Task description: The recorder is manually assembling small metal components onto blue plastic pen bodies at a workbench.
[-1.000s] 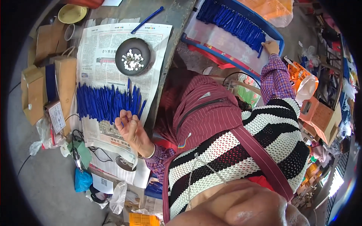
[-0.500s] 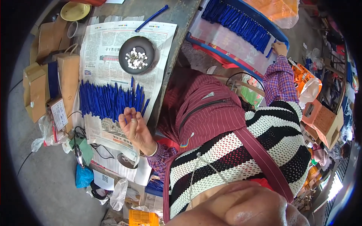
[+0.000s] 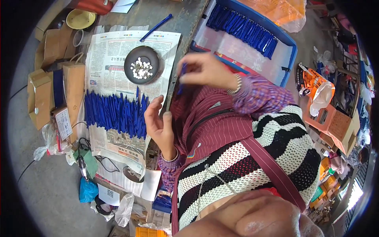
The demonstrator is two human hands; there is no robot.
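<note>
Right fingers (image 3: pixel 190 59) grasp a blue strip (image 3: pixel 183 70) near the table edge (image 3: pixel 189 31), left fingers (image 3: pixel 152 113) parted.

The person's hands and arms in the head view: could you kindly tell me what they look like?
The left hand and right hand wear no gloves. The left wrist has a thin, plain band; the right has a thicker, segmented, pale gold-toned bracelet. Both long sleeves are purple-blue checked cloth, with a black-and-white openwork knit top over the shoulders.
</note>
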